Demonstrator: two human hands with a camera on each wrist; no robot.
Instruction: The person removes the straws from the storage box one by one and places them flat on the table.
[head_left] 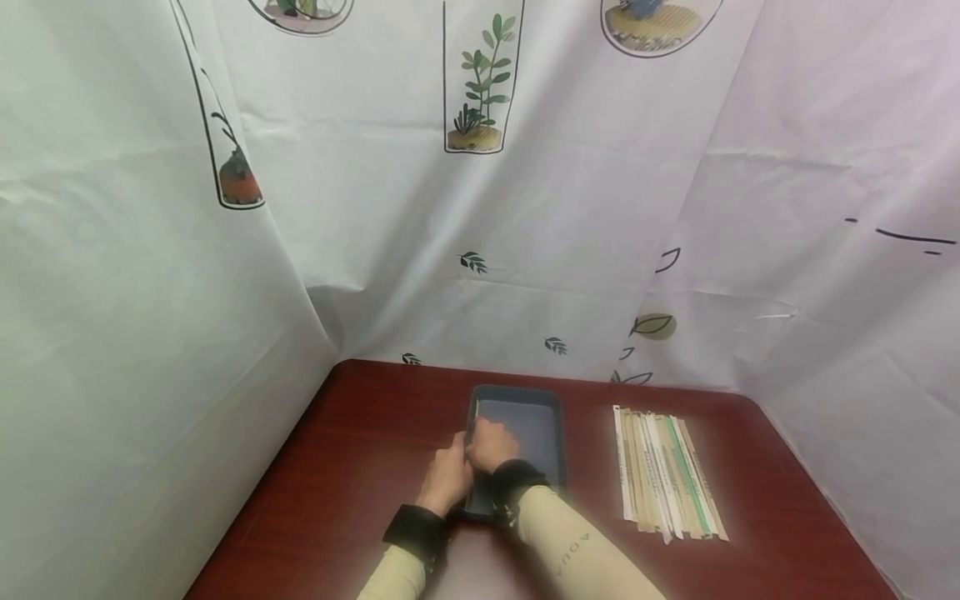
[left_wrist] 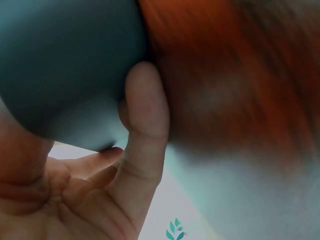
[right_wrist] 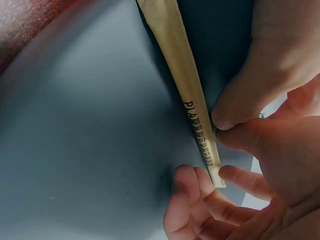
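Note:
A dark grey rectangular tray lies on the table. My left hand grips its left wall, with a finger against the outside in the left wrist view. My right hand is inside the tray along that same wall. In the right wrist view a long, narrow straw in a beige paper wrapper, with dark lettering starting "PLA", lies along the wall. The right fingers hold its lower end. The left thumb shows beside the wrapper. Both hands are close together.
Right of the tray, several slim paper-wrapped sticks or straws, beige, white and green, lie side by side on the red-brown table. White cloth with plant prints hangs behind and on both sides.

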